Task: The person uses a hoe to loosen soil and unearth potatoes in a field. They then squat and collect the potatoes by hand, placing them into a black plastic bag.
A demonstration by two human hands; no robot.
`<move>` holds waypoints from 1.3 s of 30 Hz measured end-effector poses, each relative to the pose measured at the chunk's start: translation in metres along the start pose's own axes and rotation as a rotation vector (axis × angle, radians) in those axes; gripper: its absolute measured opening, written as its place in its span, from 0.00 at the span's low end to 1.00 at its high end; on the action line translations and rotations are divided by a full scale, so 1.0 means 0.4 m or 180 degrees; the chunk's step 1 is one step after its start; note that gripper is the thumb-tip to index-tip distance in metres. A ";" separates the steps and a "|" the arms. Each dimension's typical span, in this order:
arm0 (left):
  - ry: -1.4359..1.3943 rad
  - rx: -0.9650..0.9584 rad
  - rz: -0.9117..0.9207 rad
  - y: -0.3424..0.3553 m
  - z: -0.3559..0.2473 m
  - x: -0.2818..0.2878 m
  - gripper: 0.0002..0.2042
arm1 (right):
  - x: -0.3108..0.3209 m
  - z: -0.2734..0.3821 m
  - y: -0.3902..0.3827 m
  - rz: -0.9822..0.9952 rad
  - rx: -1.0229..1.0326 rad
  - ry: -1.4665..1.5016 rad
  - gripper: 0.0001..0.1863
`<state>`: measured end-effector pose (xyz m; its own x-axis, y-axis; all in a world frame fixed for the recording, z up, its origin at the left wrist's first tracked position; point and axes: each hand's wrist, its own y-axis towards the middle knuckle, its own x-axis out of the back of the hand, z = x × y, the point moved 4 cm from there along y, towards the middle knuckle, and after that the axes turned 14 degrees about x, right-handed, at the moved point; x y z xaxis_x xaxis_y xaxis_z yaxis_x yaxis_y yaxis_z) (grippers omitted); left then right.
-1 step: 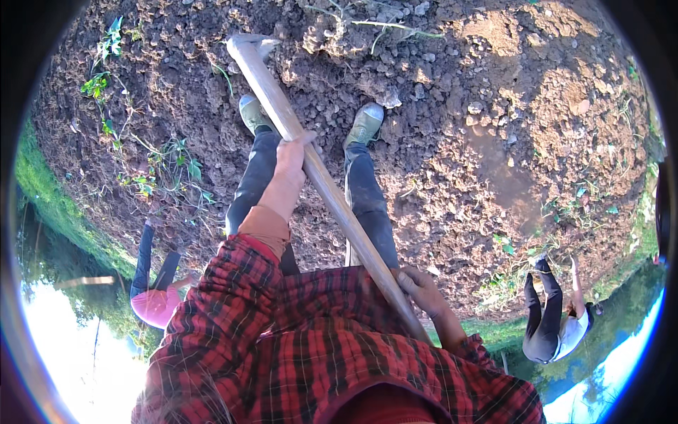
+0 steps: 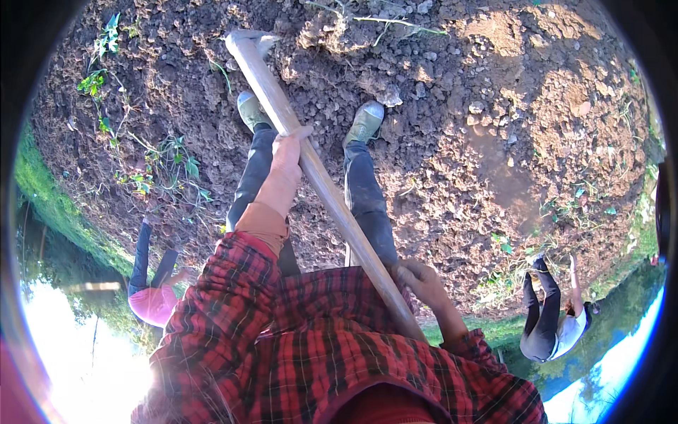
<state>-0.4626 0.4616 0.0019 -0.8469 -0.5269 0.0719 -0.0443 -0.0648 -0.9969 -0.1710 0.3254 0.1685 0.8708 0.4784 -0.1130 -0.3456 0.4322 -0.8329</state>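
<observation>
My left hand (image 2: 288,150) is closed round the long wooden handle of a hoe (image 2: 332,201), not far below its head. The metal hoe head (image 2: 248,37) is at the upper end, over the broken soil beyond my feet. From there the handle slants down to the right, and its lower end is near my red plaid shirt. My right hand (image 2: 422,284) is curled right beside the lower handle. Its fingertips are hidden, so whether it holds anything does not show.
My green shoes (image 2: 366,121) stand apart on cloddy brown soil (image 2: 452,198). Leafy vines (image 2: 176,166) lie at left, and cut stems (image 2: 395,25) lie ahead. One person in pink (image 2: 154,305) bends at far left; another in a white top (image 2: 567,336) bends at far right.
My right hand has shifted slightly at the side of the handle, its fingers curled in. The hoe and my left hand have hardly moved.
</observation>
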 end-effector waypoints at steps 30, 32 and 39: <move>-0.0813 0.0199 0.0560 0.111 -0.235 0.101 0.16 | 0.236 0.160 0.827 -0.0722 -0.1243 -0.4396 0.30; -0.0777 0.0250 0.0554 0.110 -0.246 0.101 0.16 | 0.267 0.148 0.783 -0.0440 -0.1397 -0.4812 0.23; -0.0658 0.0380 0.0653 0.131 -0.265 0.098 0.15 | 0.238 0.252 0.489 -0.1786 -0.0942 -0.2453 0.21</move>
<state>-0.5544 0.5274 -0.0508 -0.7054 -0.6997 -0.1135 0.1893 -0.0317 -0.9814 -0.1909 0.5325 0.0492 0.3804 0.6739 0.6333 0.2387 0.5900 -0.7713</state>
